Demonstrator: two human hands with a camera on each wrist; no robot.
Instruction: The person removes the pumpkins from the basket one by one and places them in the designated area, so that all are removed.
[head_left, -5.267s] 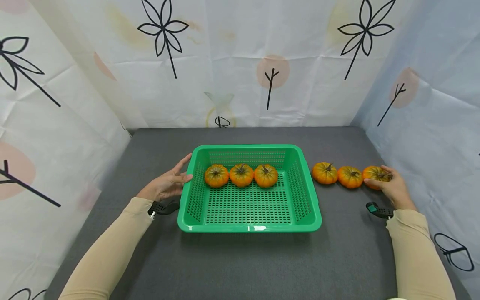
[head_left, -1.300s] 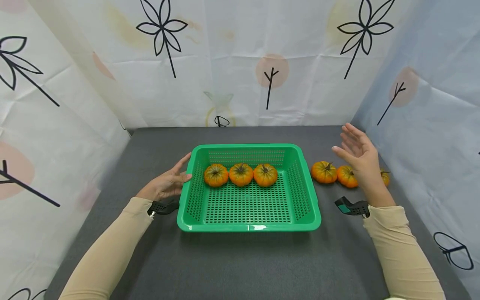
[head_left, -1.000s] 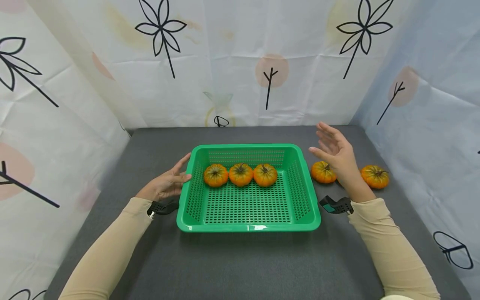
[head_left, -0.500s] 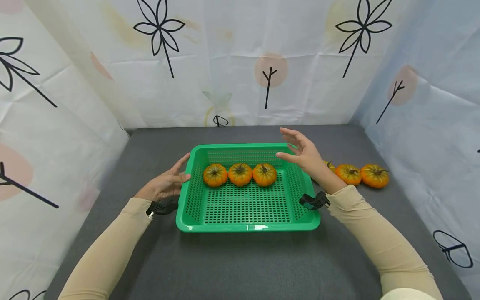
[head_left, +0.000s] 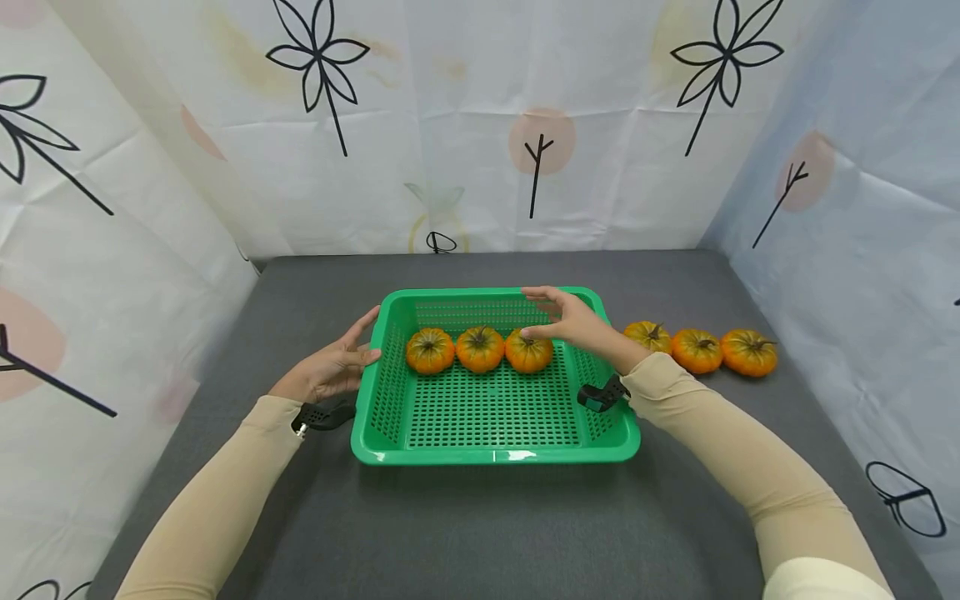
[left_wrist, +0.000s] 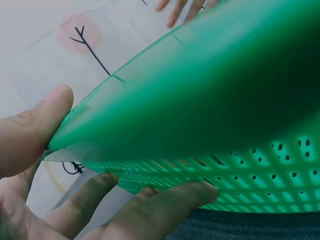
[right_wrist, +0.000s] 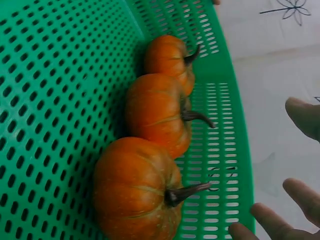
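A green perforated plastic basket (head_left: pixel 450 457) stands on the table with three small orange pumpkins in a row inside: the left pumpkin (head_left: pixel 430 353), the middle pumpkin (head_left: pixel 479 352) and the right pumpkin (head_left: pixel 528 356). My left hand (head_left: pixel 326 368) holds the basket's left side, thumb on the rim and fingers against the wall below, as the left wrist view shows. Over the basket's right part hovers my right hand (head_left: pixel 576 323), fingers apart and nothing in them. Its thumb overlaps the right pumpkin in the head view; the right wrist view shows a gap between them.
Right of the basket, three more pumpkins lie in a row: a near one (head_left: pixel 647 333) partly behind my right forearm, a middle one (head_left: pixel 697 352) and a far one (head_left: pixel 748 353). Patterned white cloth (head_left: pixel 465 125) walls the grey table (head_left: pixel 487 533) at the back and sides.
My right hand has left the far-right pumpkin, risen, and swept left and down over the basket. My left hand and the pumpkins have kept their places.
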